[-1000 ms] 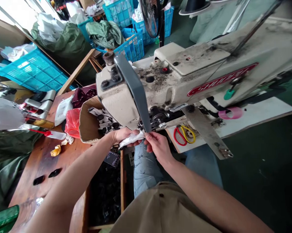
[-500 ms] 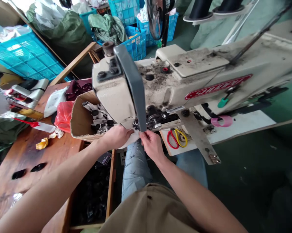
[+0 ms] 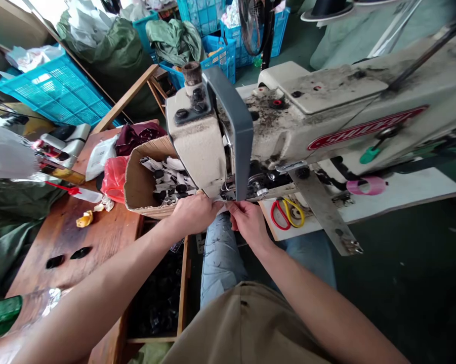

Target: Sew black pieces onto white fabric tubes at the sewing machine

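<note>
Both hands meet at the needle end of a dusty cream sewing machine [image 3: 201, 146], below its grey guard. My left hand [image 3: 197, 212] is closed on the left end of a small white piece of fabric [image 3: 220, 206]. Thumb and finger of my right hand [image 3: 248, 222] pinch the right side of that piece. Most of the fabric is hidden by my fingers and the machine head. Just right of my right hand lie scissors [image 3: 288, 212] with one red and one yellow handle, their blades out of sight.
A cardboard box [image 3: 136, 187] of white-and-black pieces stands left of the machine head. Below it is an open drawer [image 3: 182, 288] of dark pieces. A metal arm [image 3: 326, 212] juts toward me on the right. The wooden table [image 3: 110, 242] holds two black pieces and an orange peel.
The view has shifted, so the machine sits further right. My hands have drawn closer together at the white fabric, the left one nearer the needle area. Both keep their hold.
</note>
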The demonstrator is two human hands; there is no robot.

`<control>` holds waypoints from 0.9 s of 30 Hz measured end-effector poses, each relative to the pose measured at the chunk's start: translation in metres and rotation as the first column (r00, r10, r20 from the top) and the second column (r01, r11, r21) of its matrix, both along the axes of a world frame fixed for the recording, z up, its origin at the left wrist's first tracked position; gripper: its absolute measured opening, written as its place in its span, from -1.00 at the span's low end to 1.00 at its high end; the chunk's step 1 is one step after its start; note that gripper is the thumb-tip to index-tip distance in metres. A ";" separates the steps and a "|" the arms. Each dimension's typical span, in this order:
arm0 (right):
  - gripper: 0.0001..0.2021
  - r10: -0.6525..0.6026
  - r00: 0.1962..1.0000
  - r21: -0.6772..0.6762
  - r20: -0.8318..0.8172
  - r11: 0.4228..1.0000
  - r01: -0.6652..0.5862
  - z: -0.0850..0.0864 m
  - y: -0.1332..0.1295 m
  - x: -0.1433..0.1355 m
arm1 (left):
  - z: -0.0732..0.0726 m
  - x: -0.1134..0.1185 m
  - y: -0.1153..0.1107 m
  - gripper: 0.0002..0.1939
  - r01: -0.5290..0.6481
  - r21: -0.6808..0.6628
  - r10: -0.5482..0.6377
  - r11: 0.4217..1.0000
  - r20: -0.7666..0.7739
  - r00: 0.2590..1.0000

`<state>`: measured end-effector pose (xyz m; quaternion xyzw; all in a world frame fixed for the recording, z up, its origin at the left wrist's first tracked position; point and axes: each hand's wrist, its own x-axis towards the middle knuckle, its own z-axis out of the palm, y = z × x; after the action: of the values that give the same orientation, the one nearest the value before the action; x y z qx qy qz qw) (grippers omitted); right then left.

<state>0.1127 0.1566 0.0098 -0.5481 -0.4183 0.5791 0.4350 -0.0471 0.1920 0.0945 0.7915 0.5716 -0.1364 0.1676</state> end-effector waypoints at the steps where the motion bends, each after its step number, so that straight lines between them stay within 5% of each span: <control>1: -0.58 -0.012 1.000 -0.004 0.023 1.000 0.012 0.000 0.001 -0.001 | -0.003 0.001 -0.002 -0.47 0.035 0.019 -0.034 0.999 -0.041 0.999; 5: -0.58 -0.059 0.992 0.001 0.113 0.998 0.059 0.003 0.001 -0.004 | -0.018 -0.001 -0.001 -0.59 0.170 0.037 -0.170 0.985 -0.009 0.985; 11: -0.55 -0.098 0.991 -0.044 0.090 0.994 0.102 -0.002 -0.001 -0.009 | -0.028 -0.003 0.011 -0.63 0.062 -0.034 -0.053 0.997 0.237 0.970; 15: -0.50 -0.179 0.984 -0.099 0.019 0.979 0.180 -0.009 0.000 -0.016 | -0.028 -0.008 0.014 -0.63 -0.036 -0.186 0.125 0.982 0.493 0.861; 18: -0.48 -0.217 0.973 -0.132 -0.077 0.970 0.206 -0.009 -0.001 -0.021 | -0.033 -0.013 0.017 -0.58 -0.086 -0.427 0.340 0.900 0.568 0.750; 22: -0.47 -0.251 0.945 -0.154 -0.209 0.963 0.221 -0.010 -0.007 -0.024 | -0.046 -0.021 0.027 -0.43 -0.044 -0.694 0.567 0.718 0.548 0.615; 25: -0.51 -0.244 0.920 -0.131 -0.306 0.968 0.213 -0.012 -0.012 -0.024 | -0.041 -0.025 0.035 -0.24 0.073 -0.749 0.496 0.659 0.505 0.706; 27: -0.52 -0.206 0.926 -0.107 -0.317 0.978 0.181 -0.012 -0.012 -0.021 | -0.027 -0.023 0.037 -0.19 0.068 -0.590 0.260 0.804 0.453 0.853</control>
<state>0.0917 0.1442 -0.0018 -0.4993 -0.2620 0.6317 0.5320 -0.0704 0.2289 0.0671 0.6762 0.4764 -0.0811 0.5561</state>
